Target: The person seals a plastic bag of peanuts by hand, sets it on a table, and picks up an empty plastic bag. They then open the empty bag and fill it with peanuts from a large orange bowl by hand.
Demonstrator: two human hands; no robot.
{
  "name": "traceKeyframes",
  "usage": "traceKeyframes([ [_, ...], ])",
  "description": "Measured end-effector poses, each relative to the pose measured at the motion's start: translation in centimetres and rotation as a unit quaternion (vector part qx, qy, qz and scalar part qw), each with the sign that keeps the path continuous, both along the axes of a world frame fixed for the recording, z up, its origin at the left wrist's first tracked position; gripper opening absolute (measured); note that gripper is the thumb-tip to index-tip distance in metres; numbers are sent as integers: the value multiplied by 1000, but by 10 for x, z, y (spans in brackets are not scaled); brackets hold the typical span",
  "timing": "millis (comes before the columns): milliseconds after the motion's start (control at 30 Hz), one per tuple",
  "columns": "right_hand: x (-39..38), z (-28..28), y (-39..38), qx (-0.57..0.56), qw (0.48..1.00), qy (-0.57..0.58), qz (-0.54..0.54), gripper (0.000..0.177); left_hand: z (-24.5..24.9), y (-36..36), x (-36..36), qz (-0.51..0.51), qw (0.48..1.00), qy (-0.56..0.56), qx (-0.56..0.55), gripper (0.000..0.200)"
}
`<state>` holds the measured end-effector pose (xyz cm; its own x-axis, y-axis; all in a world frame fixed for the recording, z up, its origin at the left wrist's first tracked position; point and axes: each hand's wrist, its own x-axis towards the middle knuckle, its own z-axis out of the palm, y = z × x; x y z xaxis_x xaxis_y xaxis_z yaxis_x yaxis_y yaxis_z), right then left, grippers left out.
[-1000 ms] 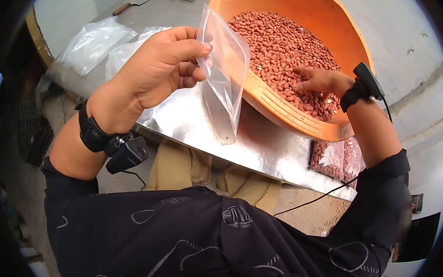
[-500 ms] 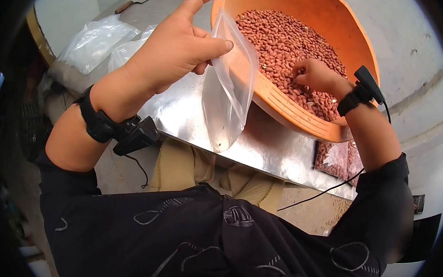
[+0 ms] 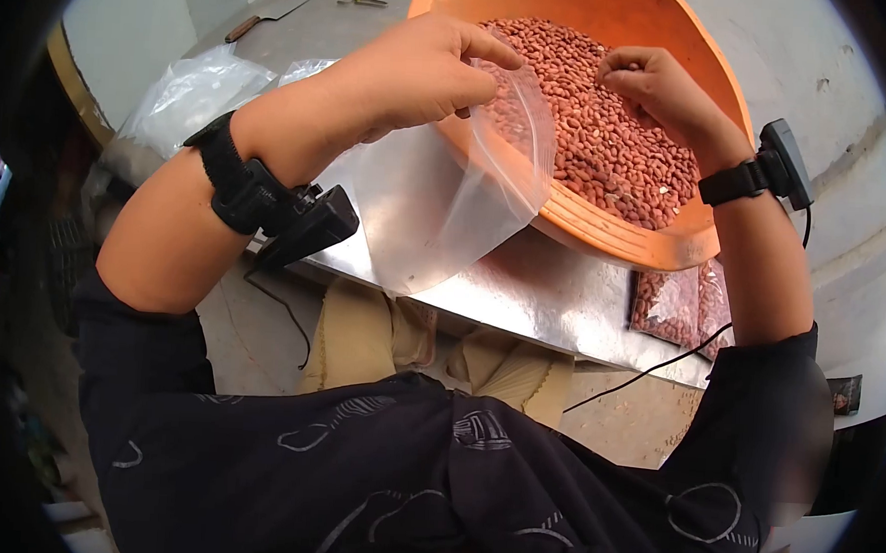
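Observation:
My left hand (image 3: 423, 75) pinches the top edge of a clear zip bag (image 3: 445, 232) between thumb and fingers. The bag hangs down over the near rim of an orange basin (image 3: 615, 235) and appears empty. Reddish-skinned peanuts (image 3: 610, 155) lie heaped in the tilted basin, some showing through the bag. Just above the heap, toward its right side, my right hand (image 3: 663, 93) is closed with curled fingers. What it holds, if anything, is hidden inside the fingers.
Filled bags of peanuts (image 3: 672, 309) lie on the metal table (image 3: 552, 307) under the basin's right side. Clear plastic bags (image 3: 197, 93) rest at the left. Farther back are a wooden-handled knife (image 3: 266, 19) and a small metal tool (image 3: 363, 1). A wall stands at the right.
My right hand has risen out of the peanuts, its fingers now curled. My left hand has moved right and slightly down, turning the bag and bringing its top nearer the peanuts.

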<state>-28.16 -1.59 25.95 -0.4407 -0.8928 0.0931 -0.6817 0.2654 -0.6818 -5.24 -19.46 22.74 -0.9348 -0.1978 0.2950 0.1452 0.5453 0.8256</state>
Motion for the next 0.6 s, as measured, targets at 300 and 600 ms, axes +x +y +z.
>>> traceKeyframes([
  [300, 99, 32, -37, -128, 965, -218, 62, 11, -3, 15, -25, 22, 990, 14, 141, 43],
  [600, 105, -7, -52, -6, 984, -152, 91, 19, -24, 2, 10, -1, 975, 31, 219, 45],
])
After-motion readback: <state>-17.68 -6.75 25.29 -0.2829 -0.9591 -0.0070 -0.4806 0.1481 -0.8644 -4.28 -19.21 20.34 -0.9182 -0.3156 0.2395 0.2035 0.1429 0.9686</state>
